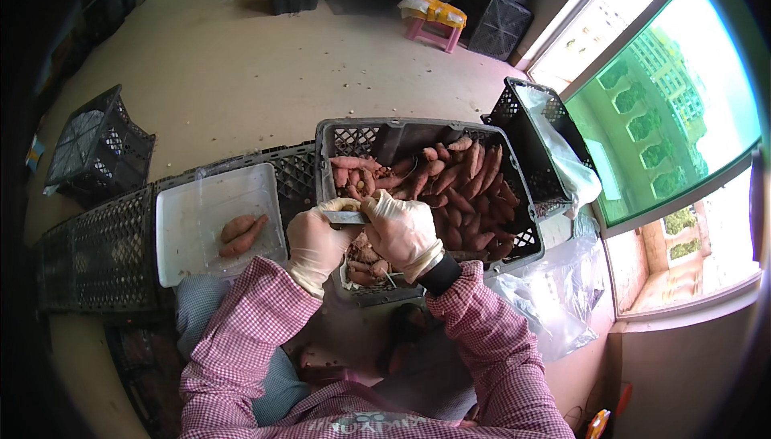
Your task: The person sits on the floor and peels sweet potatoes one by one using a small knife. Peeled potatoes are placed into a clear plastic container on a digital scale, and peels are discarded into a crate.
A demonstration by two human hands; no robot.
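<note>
My right hand (405, 228), in a pale glove, grips a knife whose flat metal blade (346, 216) points left. My gloved left hand (314, 245) is curled at the blade's other end. Between the hands shows a brownish piece, apparently a sweet potato (346, 235), mostly hidden by blade and fingers. Beyond them stands a large black plastic crate (409, 123) with many reddish sweet potatoes (467, 177) heaped in it. Just below my hands, a smaller container (367, 300) holds brownish root pieces (361, 267). Two sweet potatoes (244, 235) lie in a white plastic tray (181, 246) on the left.
Black lattice crates (96, 246) form the surface under the tray. Another crate (102, 144) stands at far left; a crate with a white liner (542, 132) stands right, near the green-tinted window (656, 119). Clear plastic bags (554, 294) lie at right. Beyond is a pink stool (433, 32).
</note>
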